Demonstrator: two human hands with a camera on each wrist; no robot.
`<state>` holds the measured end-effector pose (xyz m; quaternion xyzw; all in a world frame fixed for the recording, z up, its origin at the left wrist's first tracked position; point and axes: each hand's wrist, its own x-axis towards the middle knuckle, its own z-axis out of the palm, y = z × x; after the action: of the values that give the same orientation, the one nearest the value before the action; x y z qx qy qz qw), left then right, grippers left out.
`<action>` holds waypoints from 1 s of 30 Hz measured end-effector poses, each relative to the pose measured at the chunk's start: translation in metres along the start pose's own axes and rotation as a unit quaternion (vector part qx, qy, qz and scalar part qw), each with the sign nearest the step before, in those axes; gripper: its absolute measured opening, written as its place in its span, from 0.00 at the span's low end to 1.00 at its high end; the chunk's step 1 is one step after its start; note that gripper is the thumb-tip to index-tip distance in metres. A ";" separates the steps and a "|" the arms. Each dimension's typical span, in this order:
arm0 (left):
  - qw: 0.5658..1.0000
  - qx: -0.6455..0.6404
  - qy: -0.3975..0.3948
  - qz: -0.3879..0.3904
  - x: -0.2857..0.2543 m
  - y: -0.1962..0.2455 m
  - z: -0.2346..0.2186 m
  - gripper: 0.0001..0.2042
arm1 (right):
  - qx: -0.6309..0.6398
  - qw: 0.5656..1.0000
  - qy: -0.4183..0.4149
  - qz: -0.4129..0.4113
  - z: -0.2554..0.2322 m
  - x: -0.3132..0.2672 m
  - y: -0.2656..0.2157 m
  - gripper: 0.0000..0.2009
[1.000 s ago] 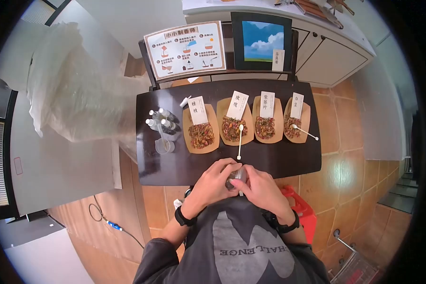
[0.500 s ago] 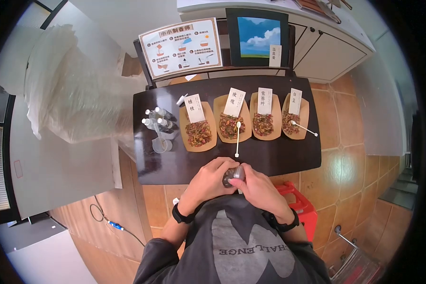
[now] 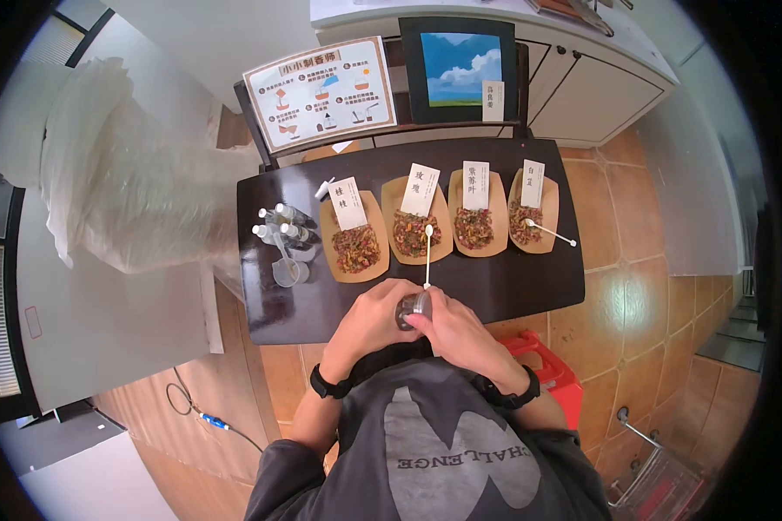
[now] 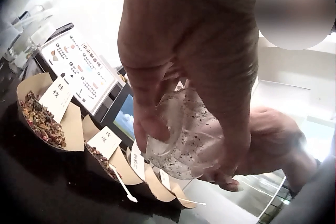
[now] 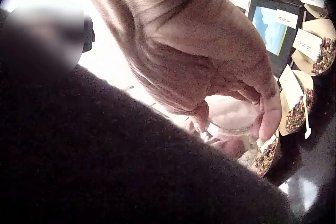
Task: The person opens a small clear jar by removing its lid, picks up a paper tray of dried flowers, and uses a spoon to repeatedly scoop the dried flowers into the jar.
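Observation:
Close over the near edge of the dark table, a clear round jar (image 3: 414,309) with small dark flecks in it is held between both hands. My left hand (image 3: 375,314) grips it from the left, with thumb and fingers spread round its wall. On the other side, my right hand (image 3: 457,326) curls its fingers and thumb about the jar. The left wrist view shows flecks clinging to the jar's see-through wall (image 4: 191,137). Just beyond the hands, a white spoon (image 3: 427,253) lies over a paper tray of dried petals (image 3: 413,236).
Several brown paper trays with petals and name cards (image 3: 348,203) cross the table (image 3: 530,286). Small capped bottles (image 3: 294,217) and a clear measuring cup (image 3: 290,273) stand at left. An instruction sheet (image 3: 321,95) and a framed sky picture (image 3: 462,71) stand behind. Right of the person is a red stool (image 3: 554,382).
Both hands have moved slightly forward, toward the trays, with the jar between them. The head view has shifted, so the table sits a little further left.

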<state>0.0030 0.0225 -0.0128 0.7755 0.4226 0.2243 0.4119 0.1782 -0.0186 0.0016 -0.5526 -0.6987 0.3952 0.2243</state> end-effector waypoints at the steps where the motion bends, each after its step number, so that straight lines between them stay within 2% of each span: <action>1: 0.999 -0.034 -0.014 -0.025 0.001 -0.002 0.001 0.26 | -0.010 1.000 -0.013 0.016 -0.001 0.003 0.002 0.19; 3: 0.999 -0.037 -0.010 -0.033 0.003 -0.008 0.007 0.27 | -0.020 0.999 -0.022 0.033 -0.001 0.008 0.006 0.20; 9: 0.999 -0.027 0.026 -0.031 0.002 -0.012 0.025 0.33 | -0.131 0.990 0.044 0.014 0.005 0.016 0.013 0.22; 11: 0.999 -0.025 0.032 -0.022 0.001 -0.010 0.025 0.33 | -0.159 0.985 0.063 0.038 0.006 0.018 0.009 0.22; 13: 0.997 -0.073 0.021 -0.031 0.000 -0.007 0.024 0.33 | -0.175 0.981 0.074 0.030 0.007 0.020 0.007 0.22; 15: 0.997 -0.063 0.002 -0.047 0.000 -0.006 0.020 0.34 | -0.190 0.978 0.087 0.023 0.009 0.022 0.007 0.21; 17: 0.997 -0.053 -0.016 -0.062 0.000 -0.006 0.018 0.34 | -0.213 0.967 0.134 -0.038 0.012 0.021 0.011 0.19; 23: 0.995 -0.059 -0.033 -0.071 0.002 0.003 0.015 0.36 | -0.197 0.958 0.188 -0.090 0.012 0.018 0.015 0.18; 26: 0.996 -0.061 -0.032 -0.051 0.003 0.005 0.011 0.35 | -0.183 0.954 0.209 -0.110 0.013 0.016 0.017 0.18; 27: 0.995 -0.066 -0.051 -0.054 0.004 0.007 0.008 0.33 | -0.183 0.954 0.208 -0.111 0.011 0.016 0.016 0.18; 28: 0.993 -0.071 -0.070 -0.056 0.004 0.008 0.006 0.30 | -0.168 0.953 0.205 -0.146 0.008 0.015 0.013 0.18; 29: 0.993 -0.071 -0.070 -0.056 0.004 0.005 0.005 0.30 | -0.153 0.951 0.201 -0.181 0.006 0.015 0.012 0.18; 30: 0.987 -0.104 -0.106 -0.054 0.003 -0.001 0.004 0.31 | -0.153 0.951 0.201 -0.181 0.006 0.015 0.012 0.18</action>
<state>0.0072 0.0236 -0.0156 0.7235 0.3922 0.1610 0.5447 0.1763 -0.0054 -0.0133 -0.5127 -0.7795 0.1174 0.3403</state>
